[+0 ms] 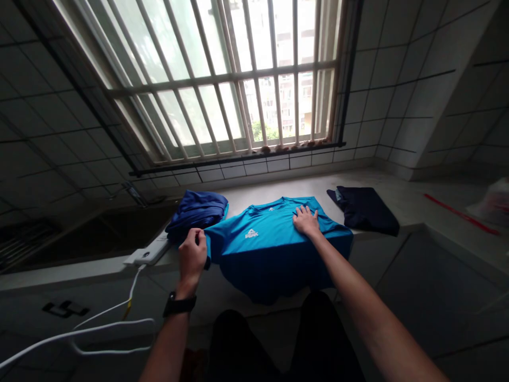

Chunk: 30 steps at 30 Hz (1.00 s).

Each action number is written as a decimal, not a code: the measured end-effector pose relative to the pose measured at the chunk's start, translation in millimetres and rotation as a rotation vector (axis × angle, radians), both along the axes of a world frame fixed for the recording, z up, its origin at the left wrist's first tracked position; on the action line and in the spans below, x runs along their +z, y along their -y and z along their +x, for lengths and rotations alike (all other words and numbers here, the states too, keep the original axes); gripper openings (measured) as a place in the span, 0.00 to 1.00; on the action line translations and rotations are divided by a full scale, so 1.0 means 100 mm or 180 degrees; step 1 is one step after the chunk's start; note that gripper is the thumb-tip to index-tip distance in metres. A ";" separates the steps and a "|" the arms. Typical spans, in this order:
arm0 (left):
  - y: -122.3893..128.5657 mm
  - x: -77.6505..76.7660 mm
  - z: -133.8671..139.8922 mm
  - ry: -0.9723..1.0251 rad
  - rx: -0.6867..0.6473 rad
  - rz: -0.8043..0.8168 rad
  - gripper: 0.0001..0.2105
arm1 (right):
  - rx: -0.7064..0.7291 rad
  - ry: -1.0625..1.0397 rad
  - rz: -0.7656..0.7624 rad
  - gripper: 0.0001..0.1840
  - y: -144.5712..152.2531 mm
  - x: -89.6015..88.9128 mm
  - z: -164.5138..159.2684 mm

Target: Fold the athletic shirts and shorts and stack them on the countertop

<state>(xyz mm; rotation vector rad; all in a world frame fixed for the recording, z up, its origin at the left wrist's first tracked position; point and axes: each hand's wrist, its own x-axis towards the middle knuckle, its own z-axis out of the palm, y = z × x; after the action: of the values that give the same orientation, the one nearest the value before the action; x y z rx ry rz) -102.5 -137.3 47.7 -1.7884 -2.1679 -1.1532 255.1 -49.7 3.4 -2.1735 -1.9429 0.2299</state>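
A blue T-shirt [270, 223] with a white chest logo is spread over the counter, its lower part hanging down over the front edge. My left hand [193, 252], with a black watch on the wrist, pinches the end of the sleeve on the left. Flat on the upper chest at the right lies my right hand [306, 220], fingers spread. Just behind my left hand sits a stack of folded dark blue clothes [201, 209]. A folded navy garment [366, 208] rests to the right of the shirt.
At the left is a sink [131, 231] with a faucet [134, 193]. A white power bank [153, 250] with a white cable [133, 286] lies by the counter edge. A red strip [461, 213] and a plastic bag [495, 201] are at the right, and a barred window [238, 79] stands behind.
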 end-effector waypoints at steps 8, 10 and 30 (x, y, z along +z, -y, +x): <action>-0.38 0.26 0.33 0.1006 -0.0864 -0.0151 0.16 | -0.0013 0.0068 -0.0045 0.33 0.01 0.01 -0.01; -0.41 0.16 0.41 0.1118 -0.1334 -0.0489 0.19 | -0.0009 0.0079 -0.0044 0.33 0.00 0.00 -0.01; -0.92 0.27 0.91 -0.1466 -0.1218 -0.0703 0.14 | -0.0014 0.0107 -0.0017 0.33 -0.03 -0.02 0.01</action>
<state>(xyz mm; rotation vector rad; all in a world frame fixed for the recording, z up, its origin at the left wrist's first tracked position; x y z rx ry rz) -11.4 -45.1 74.6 -2.3504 -1.7862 -0.4777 256.4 -46.4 1.3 -2.1986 -1.9573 0.1995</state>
